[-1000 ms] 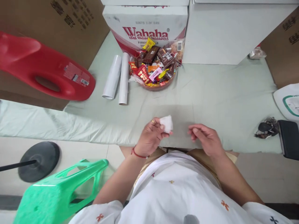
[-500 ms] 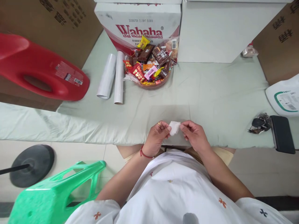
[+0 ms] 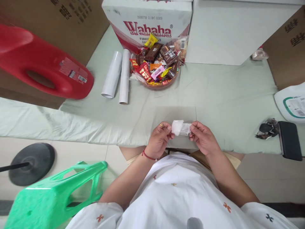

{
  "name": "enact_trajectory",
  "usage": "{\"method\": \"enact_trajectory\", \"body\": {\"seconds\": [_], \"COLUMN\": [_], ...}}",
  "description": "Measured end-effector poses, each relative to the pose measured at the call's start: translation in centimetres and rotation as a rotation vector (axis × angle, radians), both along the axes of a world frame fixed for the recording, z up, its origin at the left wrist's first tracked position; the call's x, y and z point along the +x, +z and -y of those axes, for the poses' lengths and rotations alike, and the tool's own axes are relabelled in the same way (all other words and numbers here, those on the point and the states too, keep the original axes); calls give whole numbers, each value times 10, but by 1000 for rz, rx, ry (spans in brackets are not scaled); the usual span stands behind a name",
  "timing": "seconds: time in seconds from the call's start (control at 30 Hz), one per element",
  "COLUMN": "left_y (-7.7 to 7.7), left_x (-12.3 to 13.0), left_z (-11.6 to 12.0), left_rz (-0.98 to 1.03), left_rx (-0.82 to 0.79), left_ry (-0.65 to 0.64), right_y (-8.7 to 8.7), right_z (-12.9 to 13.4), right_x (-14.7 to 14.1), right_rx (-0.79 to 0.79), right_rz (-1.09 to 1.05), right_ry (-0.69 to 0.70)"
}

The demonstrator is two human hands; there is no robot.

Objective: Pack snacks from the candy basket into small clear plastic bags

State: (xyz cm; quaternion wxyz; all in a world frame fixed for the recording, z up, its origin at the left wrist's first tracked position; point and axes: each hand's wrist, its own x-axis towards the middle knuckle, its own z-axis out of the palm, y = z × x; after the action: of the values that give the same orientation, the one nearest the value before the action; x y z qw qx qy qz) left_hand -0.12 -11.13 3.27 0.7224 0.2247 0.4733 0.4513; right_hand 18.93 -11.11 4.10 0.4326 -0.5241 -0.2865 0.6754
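Note:
A small white, partly see-through piece of thin material (image 3: pixel 181 128) is stretched between my two hands, just above the near edge of the cloth-covered table (image 3: pixel 221 105). My left hand (image 3: pixel 159 139) pinches its left end between thumb and fingers. At the right end, my right hand (image 3: pixel 203 137) grips it in the same way. The left half looks white and opaque, the right half clear and wrinkled. What exactly it is, I cannot make out. Farther back stands a bowl (image 3: pixel 160 85) heaped with wrapped sweets (image 3: pixel 157 63).
Two white rolls (image 3: pixel 111 74) lie left of the bowl, near a red jug (image 3: pixel 78 79). Cartons (image 3: pixel 147 19) line the back. Keys (image 3: pixel 267 128), a black phone (image 3: pixel 290 140) and a white bottle (image 3: pixel 294 101) are at the right. A green stool (image 3: pixel 45 200) stands lower left.
My right hand has moved right, away from my left hand. The material between them is now longer, with a clear part showing. The view has shifted slightly.

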Motion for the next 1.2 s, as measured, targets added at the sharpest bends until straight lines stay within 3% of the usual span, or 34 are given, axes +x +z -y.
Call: {"method": "enact_trajectory", "body": {"seconds": [0.07,0.17,0.27,0.4,0.6,0.7,0.8,0.9,1.0,1.1,1.2], "left_y": [-1,0,4,1,-6,-6,-7,-6,-1,0,-4], "left_x": [-2,0,7,16,5,2,5,11,17,24,25], "left_z": [0,7,12,6,-10,-9,-1,10,16,14,6], "left_rz": [-92,-379,-492,-338,30,126,-57,-385,-498,-481,-294], "left_rx": [31,240,400,271,-38,-113,-32,254,462,404,204], "left_ry": [38,124,47,-105,48,-32,17,153,64,-90,-65], "right_y": [1,-1,0,7,8,4,1,2,5,9,11], "right_z": [1,6,13,17,19,24,30,33,34,34,34], "right_x": [5,6,1,-2,18,29,36,42,43,41,43], "right_rx": [-5,75,181,177,78,48,35,45,64,79,89], "right_rz": [-29,66,187,83,-8,-109,-191,-203,-213,-238,-248], "right_ry": [-12,-62,-59,17,-79,-83,-96,-112,-83,-32,-38]}}
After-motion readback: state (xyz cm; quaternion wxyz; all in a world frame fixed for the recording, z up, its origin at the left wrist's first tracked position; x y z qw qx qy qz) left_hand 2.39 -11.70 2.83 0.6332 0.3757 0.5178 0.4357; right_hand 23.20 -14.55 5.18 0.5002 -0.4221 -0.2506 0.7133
